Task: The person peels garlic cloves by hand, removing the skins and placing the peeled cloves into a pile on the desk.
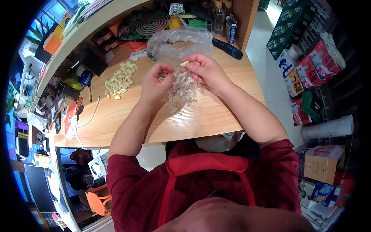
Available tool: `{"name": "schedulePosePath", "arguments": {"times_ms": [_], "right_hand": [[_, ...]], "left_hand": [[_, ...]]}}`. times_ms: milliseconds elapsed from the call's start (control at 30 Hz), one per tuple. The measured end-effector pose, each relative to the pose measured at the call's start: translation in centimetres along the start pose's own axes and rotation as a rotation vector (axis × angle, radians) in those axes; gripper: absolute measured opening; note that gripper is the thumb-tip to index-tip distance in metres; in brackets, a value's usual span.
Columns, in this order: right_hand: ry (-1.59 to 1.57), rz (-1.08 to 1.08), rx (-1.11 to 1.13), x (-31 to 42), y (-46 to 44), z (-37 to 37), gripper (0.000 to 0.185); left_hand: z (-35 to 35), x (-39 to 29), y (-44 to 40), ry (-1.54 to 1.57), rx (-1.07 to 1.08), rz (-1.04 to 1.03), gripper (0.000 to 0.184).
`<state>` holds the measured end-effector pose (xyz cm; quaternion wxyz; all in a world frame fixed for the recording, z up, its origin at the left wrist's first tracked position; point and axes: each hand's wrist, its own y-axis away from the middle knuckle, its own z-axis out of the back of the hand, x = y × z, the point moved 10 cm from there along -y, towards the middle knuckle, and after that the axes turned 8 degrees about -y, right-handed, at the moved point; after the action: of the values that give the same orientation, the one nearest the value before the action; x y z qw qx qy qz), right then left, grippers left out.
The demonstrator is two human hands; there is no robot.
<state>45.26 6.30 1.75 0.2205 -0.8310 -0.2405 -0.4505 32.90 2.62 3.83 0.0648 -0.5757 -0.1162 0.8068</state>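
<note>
Between the thumb and fingers of my right hand (203, 72) is a pale peeled garlic clove (184, 63). Close beside it, my left hand (158, 82) has its fingers curled in; what they hold, if anything, is too small to make out. Under and between both hands lies a heap of papery garlic skins (183, 91) on the wooden desk. A pile of peeled cloves (121, 78) rests to the left of my left hand. Just beyond my hands sits a clear plastic bag (179, 43) with something brownish inside.
A dark blue and black tool (227, 48) lies at the desk's back right. A white cable (92, 113) and a red-and-white round item (70, 120) are at the left. Bottles (219, 19) and a mosquito coil (154, 23) stand at the back. Boxes line the floor at right.
</note>
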Motion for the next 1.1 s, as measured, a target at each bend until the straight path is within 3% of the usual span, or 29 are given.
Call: {"name": "schedulePosePath", "arguments": {"times_ms": [233, 333, 433, 533, 733, 933, 1100], "right_hand": [[-0.345, -0.156, 0.066, -1.0, 0.2, -0.6, 0.019], [-0.442, -0.187, -0.048, -0.9, 0.5, -0.5, 0.017], [-0.466, -0.181, 0.000, -1.2, 0.3, -0.4, 0.013], [-0.347, -0.222, -0.026, -1.6, 0.7, -0.3, 0.011], [-0.223, -0.193, 0.040, -1.4, 0.6, -0.7, 0.013], [-0.140, -0.201, 0.018, -1.4, 0.7, -0.8, 0.012], [0.017, -0.238, 0.066, -2.5, 0.7, -0.8, 0.019]], "left_hand": [[-0.9, -0.1, 0.5, -0.189, 0.086, 0.031, 0.010], [-1.4, -1.3, 0.3, -0.275, 0.124, -0.075, 0.021], [-1.7, -0.3, -0.1, -0.003, 0.186, -0.069, 0.036], [-2.1, 0.0, -0.1, 0.067, 0.240, -0.030, 0.047], [-2.5, -1.6, 0.4, 0.188, 0.181, -0.048, 0.040], [-2.7, -0.1, 0.6, 0.207, 0.249, 0.148, 0.030], [-2.2, 0.4, 0.4, 0.060, 0.240, 0.016, 0.017]]}}
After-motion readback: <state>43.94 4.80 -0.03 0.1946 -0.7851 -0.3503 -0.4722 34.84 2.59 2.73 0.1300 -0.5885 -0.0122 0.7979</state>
